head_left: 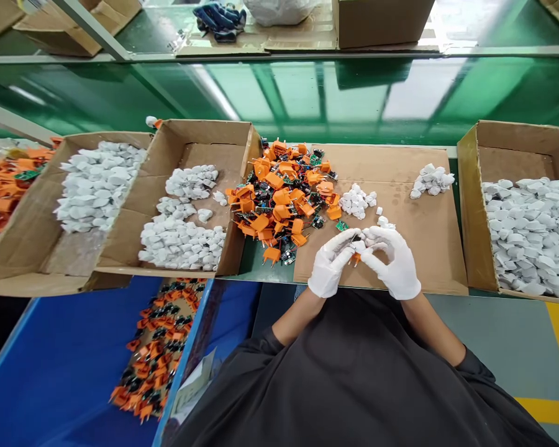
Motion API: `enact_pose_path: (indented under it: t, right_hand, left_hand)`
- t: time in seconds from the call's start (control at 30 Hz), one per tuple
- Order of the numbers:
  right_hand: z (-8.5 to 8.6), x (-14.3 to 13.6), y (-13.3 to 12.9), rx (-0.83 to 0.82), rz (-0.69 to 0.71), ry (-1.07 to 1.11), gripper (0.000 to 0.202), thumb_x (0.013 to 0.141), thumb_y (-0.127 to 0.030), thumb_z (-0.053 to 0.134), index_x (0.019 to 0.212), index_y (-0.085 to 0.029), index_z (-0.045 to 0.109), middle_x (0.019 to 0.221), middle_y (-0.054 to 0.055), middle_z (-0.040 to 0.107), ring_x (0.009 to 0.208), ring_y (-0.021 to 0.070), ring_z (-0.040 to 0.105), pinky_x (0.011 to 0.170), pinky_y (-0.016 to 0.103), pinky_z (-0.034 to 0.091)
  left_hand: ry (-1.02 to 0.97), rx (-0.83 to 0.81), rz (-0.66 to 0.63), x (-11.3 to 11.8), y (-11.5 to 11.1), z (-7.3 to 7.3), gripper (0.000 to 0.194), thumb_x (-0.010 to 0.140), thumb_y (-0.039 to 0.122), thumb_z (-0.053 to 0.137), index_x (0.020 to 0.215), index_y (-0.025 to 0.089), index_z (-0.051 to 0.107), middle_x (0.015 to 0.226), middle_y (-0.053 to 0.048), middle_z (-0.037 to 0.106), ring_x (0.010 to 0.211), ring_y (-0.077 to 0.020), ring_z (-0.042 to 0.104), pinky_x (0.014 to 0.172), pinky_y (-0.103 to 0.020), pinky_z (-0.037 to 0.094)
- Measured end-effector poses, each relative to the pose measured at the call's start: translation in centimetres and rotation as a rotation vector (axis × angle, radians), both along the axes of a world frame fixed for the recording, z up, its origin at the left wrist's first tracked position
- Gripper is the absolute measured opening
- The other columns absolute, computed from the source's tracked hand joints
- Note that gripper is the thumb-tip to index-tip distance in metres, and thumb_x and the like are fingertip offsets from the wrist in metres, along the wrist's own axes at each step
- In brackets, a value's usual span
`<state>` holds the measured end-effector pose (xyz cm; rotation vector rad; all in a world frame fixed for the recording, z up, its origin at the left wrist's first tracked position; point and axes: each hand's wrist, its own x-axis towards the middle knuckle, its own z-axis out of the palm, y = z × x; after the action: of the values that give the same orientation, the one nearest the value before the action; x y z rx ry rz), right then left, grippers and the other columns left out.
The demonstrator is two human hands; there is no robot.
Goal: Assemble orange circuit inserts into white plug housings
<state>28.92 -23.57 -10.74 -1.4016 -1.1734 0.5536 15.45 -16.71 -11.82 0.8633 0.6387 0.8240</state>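
Both hands wear white gloves and meet over the front of a flat cardboard sheet. My left hand is closed in a pinch on an orange plug with a dark part at its top, mostly hidden by the fingers. My right hand pinches a small white plastic piece against that plug, thumb and index finger together. Just beyond the fingertips lie a few white pieces and a small heap of white pieces. To the left spreads a pile of orange plugs with wires and circuit boards.
Cardboard boxes of white pieces stand at left and right. Another white heap is on the sheet's far right. Below left, a blue bin contains more orange plugs. A shelf edge crosses behind the bench.
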Motion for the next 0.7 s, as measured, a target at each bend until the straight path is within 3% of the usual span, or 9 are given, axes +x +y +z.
enact_pose_path:
  t: [0.1,0.2,0.3,0.43,0.53,0.7]
  right_hand:
    - [-0.4,-0.3,0.0,-0.006,0.07,0.03,0.045,0.08,-0.032,0.076,0.121,-0.028,0.06,0.124,0.008,0.064,0.106,0.0235,0.067,0.088,0.041,0.06]
    - [-0.6,-0.5,0.0,0.008,0.073,0.056,0.037,0.08,-0.034,0.076,0.113,-0.026,0.061,0.118,0.008,0.068,0.104,0.0229,0.068,0.091,0.04,0.059]
    - [-0.5,-0.7,0.1,0.003,0.064,0.063,0.035,0.079,-0.036,0.077,0.107,-0.025,0.06,0.103,0.005,0.071,0.089,0.0201,0.071,0.084,0.037,0.061]
    - [0.0,-0.7,0.3,0.043,0.013,-0.08,0.035,0.074,-0.035,0.08,0.101,-0.024,0.06,0.102,0.006,0.069,0.085,0.02,0.068,0.079,0.036,0.06]
    - [0.6,-0.5,0.4,0.044,0.004,-0.161,0.034,0.076,-0.034,0.079,0.103,-0.025,0.06,0.105,0.007,0.067,0.089,0.0215,0.068,0.079,0.038,0.06]
    - [1.1,-0.2,0.3,0.059,0.136,-0.126,0.029,0.083,-0.031,0.072,0.11,-0.027,0.062,0.11,0.007,0.067,0.1,0.0227,0.067,0.087,0.039,0.059]
  left_hand:
    - [-0.026,0.091,-0.018,0.1,-0.4,0.3,0.041,0.082,0.044,0.071,0.118,0.025,0.069,0.134,-0.008,0.064,0.13,-0.0276,0.055,0.114,-0.043,0.041]
    - [-0.022,0.159,-0.013,0.2,-0.8,0.5,0.043,0.084,0.049,0.067,0.12,0.026,0.068,0.143,-0.007,0.057,0.139,-0.0286,0.045,0.119,-0.043,0.035]
    - [-0.016,0.134,0.008,0.3,-1.1,0.5,0.048,0.083,0.049,0.068,0.126,0.027,0.064,0.142,-0.007,0.057,0.134,-0.0281,0.051,0.113,-0.04,0.042]
    - [-0.001,0.086,0.031,0.1,-1.2,-0.3,0.048,0.081,0.048,0.072,0.124,0.026,0.066,0.132,-0.007,0.065,0.117,-0.0242,0.063,0.1,-0.035,0.052]
    - [0.059,0.045,0.039,0.1,-1.2,-1.0,0.05,0.079,0.049,0.073,0.122,0.024,0.067,0.121,-0.007,0.071,0.107,-0.0219,0.067,0.093,-0.032,0.055]
    - [0.038,0.045,0.078,0.1,-1.2,-0.9,0.053,0.079,0.052,0.072,0.124,0.025,0.066,0.126,-0.008,0.069,0.113,-0.0226,0.065,0.097,-0.032,0.053]
